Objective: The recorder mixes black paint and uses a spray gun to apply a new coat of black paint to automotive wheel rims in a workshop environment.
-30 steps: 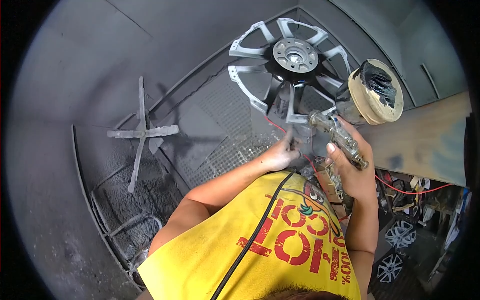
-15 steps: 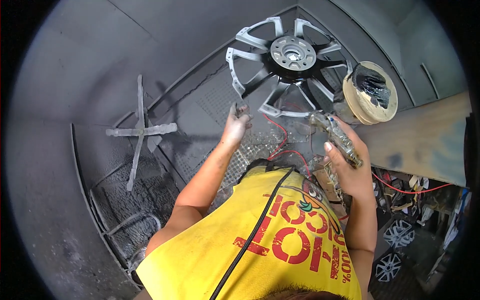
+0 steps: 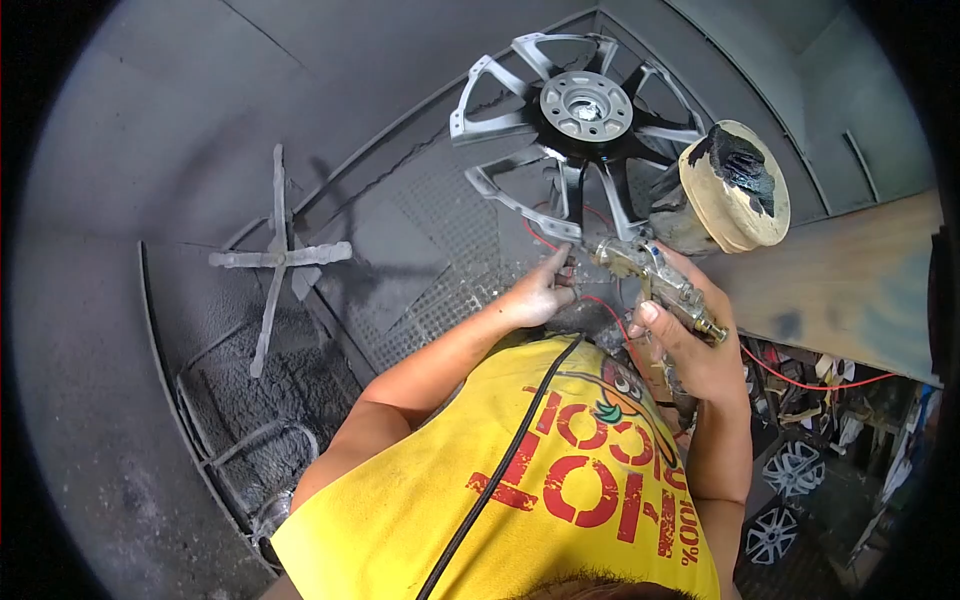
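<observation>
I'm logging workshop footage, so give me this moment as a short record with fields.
Left hand: fingers partly curled, near the wheel's lower edge; contact unclear
Right hand: wrapped around a paint-crusted spray gun
Wheel: silver and black, spoked, beyond the hands
Container: cream, black-smeared, beyond the gun; join to it unclear
Stand: grey, cross-shaped, at left
Hose: red, running toward the right
Background: two more wheels, lower right
</observation>
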`<state>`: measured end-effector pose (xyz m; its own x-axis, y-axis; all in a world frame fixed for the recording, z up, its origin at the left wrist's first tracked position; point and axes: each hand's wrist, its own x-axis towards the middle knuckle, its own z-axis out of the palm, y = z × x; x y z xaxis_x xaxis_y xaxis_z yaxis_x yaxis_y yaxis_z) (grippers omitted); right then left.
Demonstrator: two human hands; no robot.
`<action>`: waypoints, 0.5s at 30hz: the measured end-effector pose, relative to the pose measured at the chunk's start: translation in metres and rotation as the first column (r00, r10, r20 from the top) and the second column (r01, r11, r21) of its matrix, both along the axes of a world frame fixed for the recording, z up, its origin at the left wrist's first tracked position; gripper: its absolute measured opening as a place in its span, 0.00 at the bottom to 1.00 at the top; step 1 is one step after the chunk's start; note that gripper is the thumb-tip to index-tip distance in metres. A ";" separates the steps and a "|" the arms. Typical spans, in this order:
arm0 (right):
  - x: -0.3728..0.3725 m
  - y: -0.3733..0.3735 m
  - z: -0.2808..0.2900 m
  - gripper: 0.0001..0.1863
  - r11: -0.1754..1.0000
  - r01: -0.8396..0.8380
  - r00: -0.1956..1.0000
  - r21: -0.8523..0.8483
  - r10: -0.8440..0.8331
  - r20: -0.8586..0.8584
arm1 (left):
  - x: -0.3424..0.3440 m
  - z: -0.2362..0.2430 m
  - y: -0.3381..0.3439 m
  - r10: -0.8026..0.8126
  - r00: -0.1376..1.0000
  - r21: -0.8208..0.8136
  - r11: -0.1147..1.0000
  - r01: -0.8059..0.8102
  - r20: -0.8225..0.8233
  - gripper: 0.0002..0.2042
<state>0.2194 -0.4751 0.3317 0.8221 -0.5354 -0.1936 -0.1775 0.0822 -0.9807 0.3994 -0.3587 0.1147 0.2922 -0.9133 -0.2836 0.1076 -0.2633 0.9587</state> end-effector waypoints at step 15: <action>-0.003 -0.007 -0.002 0.24 0.969 0.148 0.987 -0.200 -0.158 -0.033 | 0.078 0.005 0.019 0.304 0.946 0.135 0.948 -0.288 -0.113 0.35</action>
<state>0.2159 -0.4819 0.3294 0.7199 -0.6854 -0.1097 -0.2250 -0.0809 -0.9710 0.4770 -0.3396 0.1195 0.4976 -0.7502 -0.4354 0.3199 -0.3079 0.8960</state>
